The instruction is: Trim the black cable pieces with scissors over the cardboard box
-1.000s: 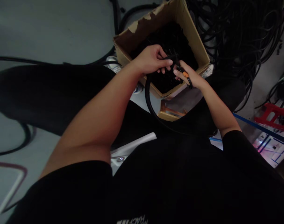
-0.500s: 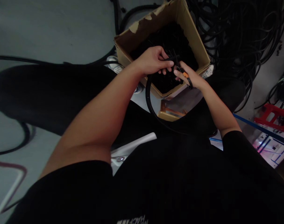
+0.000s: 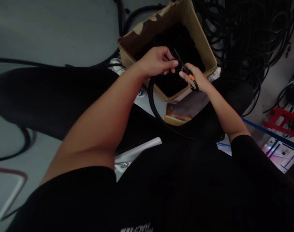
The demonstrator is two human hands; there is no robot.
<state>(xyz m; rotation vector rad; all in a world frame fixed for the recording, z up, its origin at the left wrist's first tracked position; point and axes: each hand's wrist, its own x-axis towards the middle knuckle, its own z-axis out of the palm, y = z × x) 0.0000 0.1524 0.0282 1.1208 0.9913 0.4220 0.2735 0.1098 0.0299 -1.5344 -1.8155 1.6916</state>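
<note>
Over the cardboard box (image 3: 200,35), my left hand (image 3: 159,61) is closed on the end of a thick black hose (image 3: 151,96). From there the hose bends down toward my lap. My right hand (image 3: 194,77) grips scissors (image 3: 183,65) with black and orange handles; their dark blades point up and left, close to the fingertips of my left hand. Dark pieces (image 3: 171,85) fill the bottom of the box, too dim to tell apart. Whether the blades touch the hose cannot be made out.
A heap of black hoses (image 3: 248,38) lies at the upper right. A red plastic stool (image 3: 282,122) stands at the right. Below the box shows a wooden frame (image 3: 173,120). Another black hose (image 3: 120,19) curves across the floor behind the box.
My left hand has shifted slightly left, away from the scissors, and the hose moved with it. The black length that stuck out past its fingertips no longer shows. The blades stand out more clearly.
</note>
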